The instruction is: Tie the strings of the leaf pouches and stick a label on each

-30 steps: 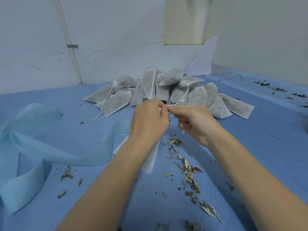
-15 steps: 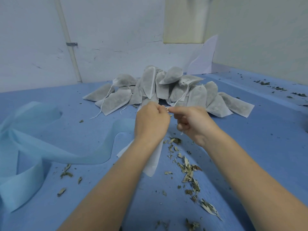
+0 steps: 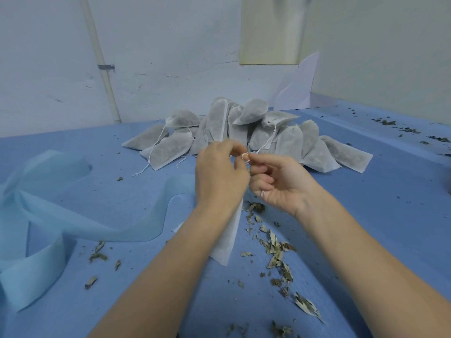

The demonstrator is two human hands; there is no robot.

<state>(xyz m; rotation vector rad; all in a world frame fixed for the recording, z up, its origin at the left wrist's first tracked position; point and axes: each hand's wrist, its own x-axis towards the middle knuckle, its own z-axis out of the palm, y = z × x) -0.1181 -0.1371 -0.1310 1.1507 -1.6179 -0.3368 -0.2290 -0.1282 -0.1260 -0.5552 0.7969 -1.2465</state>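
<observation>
Head view, right hand (image 3: 280,184) now opened wider, string (image 3: 244,156) looped

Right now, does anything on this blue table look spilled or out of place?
Yes. Dried green-grey leaf bits lie spilled over the blue table cover, mostly in a trail below the right hand, with more at the far right edge. A light blue fabric strip lies twisted and looped at the left.

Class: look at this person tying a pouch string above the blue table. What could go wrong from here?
The thin string is pinched only at the fingertips of the right hand, so it could slip before the knot closes. The pouch hangs under the left hand; a weak grip might spill more leaves beside the loose leaves.
</observation>
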